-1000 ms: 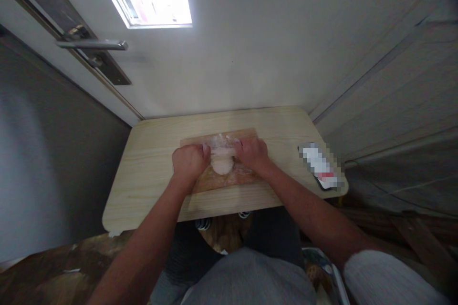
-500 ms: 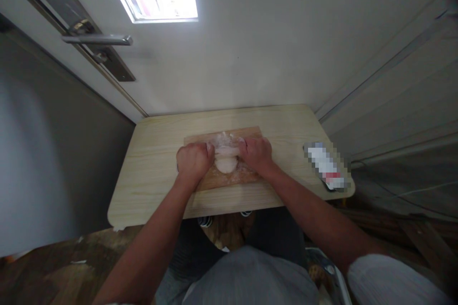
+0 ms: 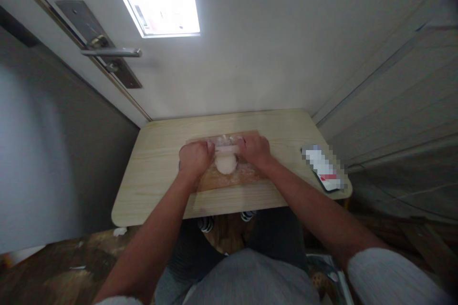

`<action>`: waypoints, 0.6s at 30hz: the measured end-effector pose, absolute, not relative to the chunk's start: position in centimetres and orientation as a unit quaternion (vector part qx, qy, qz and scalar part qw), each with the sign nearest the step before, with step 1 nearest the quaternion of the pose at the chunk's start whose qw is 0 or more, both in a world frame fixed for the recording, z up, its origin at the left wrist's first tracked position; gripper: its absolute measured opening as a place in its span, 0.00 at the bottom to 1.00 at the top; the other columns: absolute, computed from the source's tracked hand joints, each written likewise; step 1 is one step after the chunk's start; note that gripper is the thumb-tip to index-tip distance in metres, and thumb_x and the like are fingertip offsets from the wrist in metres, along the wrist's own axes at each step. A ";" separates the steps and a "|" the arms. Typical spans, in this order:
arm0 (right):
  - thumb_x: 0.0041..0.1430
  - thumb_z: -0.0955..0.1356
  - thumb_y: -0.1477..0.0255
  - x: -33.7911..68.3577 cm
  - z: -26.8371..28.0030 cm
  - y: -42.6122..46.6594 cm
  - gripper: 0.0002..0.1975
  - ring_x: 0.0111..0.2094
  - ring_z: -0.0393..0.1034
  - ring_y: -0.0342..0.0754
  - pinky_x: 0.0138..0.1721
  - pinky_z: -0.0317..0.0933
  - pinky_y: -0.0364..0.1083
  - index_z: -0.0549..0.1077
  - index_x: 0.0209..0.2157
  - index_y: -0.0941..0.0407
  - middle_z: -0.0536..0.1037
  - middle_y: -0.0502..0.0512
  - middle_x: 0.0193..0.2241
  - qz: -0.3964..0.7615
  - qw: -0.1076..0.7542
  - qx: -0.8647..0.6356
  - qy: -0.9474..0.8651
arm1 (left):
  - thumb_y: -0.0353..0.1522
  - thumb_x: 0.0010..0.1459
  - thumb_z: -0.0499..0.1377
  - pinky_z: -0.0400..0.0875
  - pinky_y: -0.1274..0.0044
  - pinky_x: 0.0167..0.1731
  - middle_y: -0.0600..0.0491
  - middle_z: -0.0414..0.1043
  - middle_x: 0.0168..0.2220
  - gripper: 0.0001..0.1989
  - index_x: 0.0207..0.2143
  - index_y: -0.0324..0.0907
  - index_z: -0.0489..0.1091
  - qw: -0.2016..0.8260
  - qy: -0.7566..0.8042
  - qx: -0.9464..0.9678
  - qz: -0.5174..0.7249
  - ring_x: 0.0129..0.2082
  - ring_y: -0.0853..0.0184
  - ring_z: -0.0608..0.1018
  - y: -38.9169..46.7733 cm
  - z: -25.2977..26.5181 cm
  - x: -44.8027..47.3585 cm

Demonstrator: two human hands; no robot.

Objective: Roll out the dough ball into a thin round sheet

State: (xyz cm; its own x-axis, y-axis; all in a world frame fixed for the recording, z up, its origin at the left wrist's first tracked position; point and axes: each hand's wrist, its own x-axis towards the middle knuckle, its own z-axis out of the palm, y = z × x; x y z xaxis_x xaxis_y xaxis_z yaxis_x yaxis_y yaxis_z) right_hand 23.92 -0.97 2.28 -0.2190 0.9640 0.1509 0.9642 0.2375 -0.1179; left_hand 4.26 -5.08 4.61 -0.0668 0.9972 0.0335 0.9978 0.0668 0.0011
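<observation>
A pale, flour-dusted rolling pin (image 3: 226, 149) lies crosswise at the far edge of a round piece of dough (image 3: 226, 164). My left hand (image 3: 196, 156) is wrapped round the pin's left end, and my right hand (image 3: 255, 148) grips its right end. Both fists hide the pin's ends. Beneath them is a wooden board (image 3: 222, 182) with white flour scattered over it. The dough's near side shows between my hands; how far it reaches under the pin I cannot tell.
The board rests on a small light-wood table (image 3: 143, 171) with rounded corners. At its right end lies a phone (image 3: 325, 169), partly blurred out. Behind the table stands a white door with a metal handle (image 3: 112, 52). My legs are under the near edge.
The camera view has tilted slightly, so the door handle sits lower and further right. Both hands keep their hold, and the pin is a little nearer the board's far edge.
</observation>
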 end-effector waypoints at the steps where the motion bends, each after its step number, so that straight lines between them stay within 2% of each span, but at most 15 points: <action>1: 0.69 0.54 0.64 23.9 2.2 -1.0 0.28 0.30 0.71 0.50 0.31 0.55 0.45 0.82 0.35 0.59 0.81 0.62 0.32 -0.004 0.092 -0.613 -0.785 | 0.42 0.68 0.37 0.70 0.68 0.35 0.39 0.80 0.36 0.32 0.36 0.38 0.80 0.012 -0.732 -0.681 -0.012 0.37 0.53 0.82 -5.1 4.5 4.3; 10: 0.70 0.51 0.67 24.4 1.2 -1.2 0.28 0.32 0.69 0.50 0.32 0.49 0.46 0.80 0.37 0.59 0.80 0.61 0.33 -0.026 0.083 -0.554 -0.828 | 0.42 0.68 0.36 0.70 0.67 0.37 0.38 0.80 0.36 0.34 0.39 0.37 0.80 -0.006 -0.738 -0.674 -0.011 0.38 0.53 0.81 -5.1 3.9 4.3; 18: 0.69 0.54 0.65 23.9 0.9 -1.1 0.27 0.30 0.72 0.50 0.32 0.53 0.47 0.81 0.32 0.58 0.82 0.60 0.31 -0.017 0.099 -0.615 -0.782 | 0.41 0.68 0.37 0.70 0.68 0.38 0.38 0.80 0.37 0.33 0.38 0.36 0.80 0.001 -0.736 -0.677 -0.008 0.39 0.54 0.81 -5.1 3.9 4.3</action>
